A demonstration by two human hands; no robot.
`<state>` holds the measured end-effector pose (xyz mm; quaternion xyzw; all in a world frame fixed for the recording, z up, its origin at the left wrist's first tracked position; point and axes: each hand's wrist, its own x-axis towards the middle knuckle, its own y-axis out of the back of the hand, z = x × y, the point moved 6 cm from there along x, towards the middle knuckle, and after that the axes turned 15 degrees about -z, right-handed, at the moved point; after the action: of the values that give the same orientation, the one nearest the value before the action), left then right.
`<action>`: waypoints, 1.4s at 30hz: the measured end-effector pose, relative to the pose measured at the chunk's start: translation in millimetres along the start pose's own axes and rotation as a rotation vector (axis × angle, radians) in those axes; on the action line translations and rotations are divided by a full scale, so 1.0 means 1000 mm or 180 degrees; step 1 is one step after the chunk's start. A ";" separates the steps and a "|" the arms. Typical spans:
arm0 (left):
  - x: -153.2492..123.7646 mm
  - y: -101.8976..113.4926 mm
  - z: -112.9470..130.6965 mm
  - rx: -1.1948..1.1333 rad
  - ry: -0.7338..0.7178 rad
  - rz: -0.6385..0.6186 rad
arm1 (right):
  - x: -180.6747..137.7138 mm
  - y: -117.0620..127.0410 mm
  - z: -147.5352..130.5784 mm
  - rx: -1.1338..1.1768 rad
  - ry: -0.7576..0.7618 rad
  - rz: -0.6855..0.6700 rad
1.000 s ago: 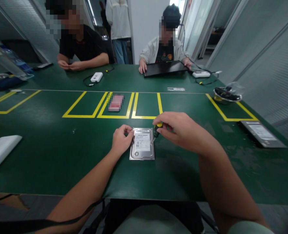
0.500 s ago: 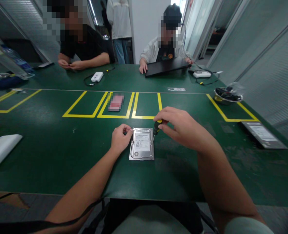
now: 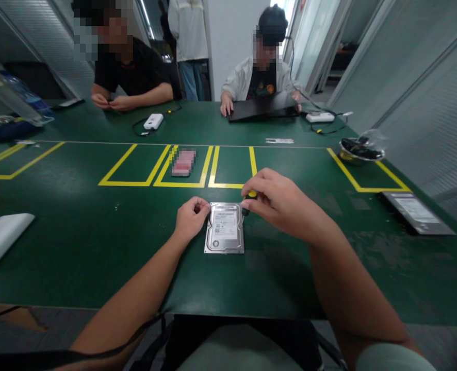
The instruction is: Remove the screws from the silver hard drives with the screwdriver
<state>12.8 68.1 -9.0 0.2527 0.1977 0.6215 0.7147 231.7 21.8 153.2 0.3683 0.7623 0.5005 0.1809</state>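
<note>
A silver hard drive (image 3: pixel 224 229) lies flat on the green table (image 3: pixel 77 242) in front of me. My left hand (image 3: pixel 190 219) pinches its upper left corner with closed fingers. My right hand (image 3: pixel 280 201) is closed round a small screwdriver with a black and yellow handle (image 3: pixel 248 198), held upright at the drive's upper right corner. The tool's tip is hidden behind my fingers.
Yellow tape boxes (image 3: pixel 182 170) mark the table beyond the drive, one holding a pink card (image 3: pixel 184 162). A white device (image 3: pixel 0 239) lies at far left, a flat tray (image 3: pixel 418 211) and a bowl (image 3: pixel 362 149) at right. Two people sit across, one with a black laptop (image 3: pixel 261 111).
My right hand with the screwdriver has shifted slightly up and left at the drive's corner. The person opposite has tilted the laptop. My left hand stays put.
</note>
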 end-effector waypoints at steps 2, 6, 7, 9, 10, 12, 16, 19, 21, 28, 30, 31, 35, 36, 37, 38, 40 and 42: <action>0.001 0.000 -0.003 -0.0114 0.0000 0.0013 | 0.001 0.000 -0.002 -0.0097 -0.0002 0.0073; 0.002 -0.001 -0.008 -0.0213 0.0007 0.0027 | 0.000 0.002 -0.003 -0.0163 0.0016 0.0070; 0.003 -0.001 -0.009 -0.0230 0.0016 0.0026 | -0.001 0.003 -0.002 -0.0146 -0.0023 0.0052; 0.003 -0.001 -0.010 -0.0262 0.0023 0.0019 | -0.003 0.004 -0.001 -0.0135 -0.0072 0.0000; 0.003 -0.001 -0.010 -0.0277 0.0021 0.0018 | -0.004 0.004 -0.001 -0.0142 -0.0053 -0.0021; 0.003 -0.001 -0.009 -0.0299 0.0006 0.0022 | -0.004 0.005 -0.002 -0.0150 0.0047 -0.0002; 0.002 0.000 -0.009 -0.0316 -0.0006 0.0041 | -0.003 0.006 -0.003 -0.0246 0.0055 0.0057; 0.003 -0.001 -0.010 -0.0322 -0.0008 0.0029 | -0.003 0.006 -0.002 -0.0339 0.0003 0.0027; 0.003 -0.001 -0.011 -0.0317 -0.0015 0.0020 | -0.004 0.007 -0.001 -0.0337 0.0005 0.0003; 0.003 -0.002 -0.012 -0.0267 -0.0031 -0.0008 | -0.005 0.003 -0.004 -0.0111 0.0040 -0.0108; 0.003 -0.002 -0.011 -0.0240 -0.0033 -0.0005 | -0.003 0.002 -0.004 -0.0092 -0.0015 -0.0077; 0.003 -0.001 -0.011 -0.0229 -0.0033 -0.0004 | -0.002 0.001 -0.005 -0.0124 -0.0039 -0.0053; 0.003 -0.002 -0.011 -0.0219 -0.0032 0.0007 | 0.000 0.003 -0.005 -0.0239 -0.0075 0.0067; 0.003 -0.002 -0.011 -0.0214 -0.0035 0.0011 | -0.001 0.003 -0.004 -0.0227 -0.0093 0.0070; 0.003 -0.002 -0.011 -0.0205 -0.0036 0.0014 | -0.001 0.003 -0.004 -0.0215 -0.0111 0.0050; 0.003 -0.002 -0.011 -0.0197 -0.0034 0.0012 | -0.002 0.003 -0.003 -0.0208 -0.0127 0.0022; 0.003 -0.002 -0.011 -0.0193 -0.0022 0.0003 | -0.003 0.002 -0.003 -0.0214 -0.0101 -0.0022; 0.003 -0.002 -0.011 -0.0188 -0.0003 -0.0002 | -0.003 0.003 -0.004 -0.0211 -0.0035 -0.0006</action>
<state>8.5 71.9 -18.6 0.2317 0.1790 0.6268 0.7221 232.2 17.4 156.9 0.3641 0.7447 0.5233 0.1976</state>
